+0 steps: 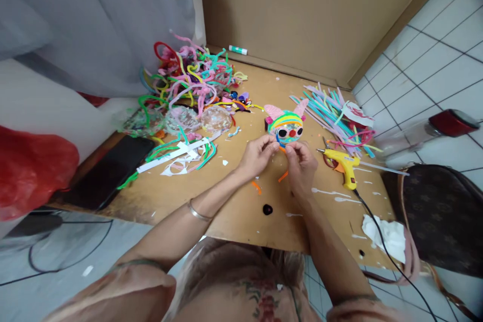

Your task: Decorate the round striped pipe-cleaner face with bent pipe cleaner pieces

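Note:
My left hand [257,155] and my right hand [302,162] meet over a brown board [234,211], fingers pinched together on an orange pipe cleaner piece [282,149] just below a small craft face [287,125]. The face is wound from striped pipe cleaners, with pink ears, black eyes and a red nose, and lies flat on the board. Two more short orange bits [256,187] lie between my wrists. A metal bangle sits on my left wrist.
A tangled heap of coloured pipe cleaners [192,78] lies at the back left, straight ones [332,110] at the back right. A yellow glue gun [341,163] with its cord rests right of my hands. White paper strips [177,153], a brown bag [441,216], a glue stick [238,50].

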Tool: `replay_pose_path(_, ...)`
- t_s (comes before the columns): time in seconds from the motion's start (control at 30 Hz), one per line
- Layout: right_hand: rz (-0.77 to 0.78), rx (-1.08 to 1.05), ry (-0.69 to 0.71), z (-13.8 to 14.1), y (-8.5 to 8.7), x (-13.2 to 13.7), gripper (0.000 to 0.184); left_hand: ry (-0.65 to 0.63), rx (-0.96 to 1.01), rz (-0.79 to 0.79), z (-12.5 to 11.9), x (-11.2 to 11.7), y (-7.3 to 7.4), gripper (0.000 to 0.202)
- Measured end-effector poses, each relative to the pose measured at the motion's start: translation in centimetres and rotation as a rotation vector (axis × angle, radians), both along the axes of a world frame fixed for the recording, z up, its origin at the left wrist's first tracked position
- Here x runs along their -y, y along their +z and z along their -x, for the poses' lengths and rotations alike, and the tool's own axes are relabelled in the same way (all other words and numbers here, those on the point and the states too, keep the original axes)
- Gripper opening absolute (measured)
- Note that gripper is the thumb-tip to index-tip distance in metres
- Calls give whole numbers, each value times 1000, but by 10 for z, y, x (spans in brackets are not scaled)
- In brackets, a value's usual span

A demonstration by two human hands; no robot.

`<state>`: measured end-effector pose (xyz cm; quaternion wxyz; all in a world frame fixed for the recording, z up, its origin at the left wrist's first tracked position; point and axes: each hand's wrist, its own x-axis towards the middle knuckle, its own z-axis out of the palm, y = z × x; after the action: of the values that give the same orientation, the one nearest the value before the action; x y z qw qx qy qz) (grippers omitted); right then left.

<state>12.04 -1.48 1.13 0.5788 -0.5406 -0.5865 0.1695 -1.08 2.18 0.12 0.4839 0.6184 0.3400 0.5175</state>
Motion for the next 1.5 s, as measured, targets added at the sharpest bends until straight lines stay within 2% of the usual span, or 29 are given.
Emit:
replay_pose_path(0.13,25,-3,18,1,-4,-1,18,125,-303,-480,7,-7,-5,31)
replay_pose_path(0.2,49,-28,28,1,-5,-1,19,144,-393,-606,10,-11,-7,28)
replay_pose_path(0.27,72,-68,12,0,-5,-2,19,166,-446,-630,13,-15,-8,28)
replay_pose_path(0.33,72,-129,-35,-2,-3,-3,20,198,-445,-592,16,-17,-6,29)
replay_pose_path(0.43,69,-181,-61,-2,0,-3,22,227,-346,-413,17,-15,1,29)
replay_pose_path(0.6,77,-158,-15,-1,0,-2,22,101,-55,-19,10,-4,10,35)
replay_pose_path(0.77,26,0,-38,0,1,0,18,16,218,186,2,-6,8,36)
replay_pose_path(1.0,-48,153,-12,2,-1,1,16,-13,278,289,0,-7,7,31)
replay_pose_path(1.2,-49,151,-47,-1,0,-1,16,-61,197,304,2,-7,7,20)
replay_pose_path(1.5,27,86,-22,-2,4,-2,19,-150,101,302,5,-6,9,20)
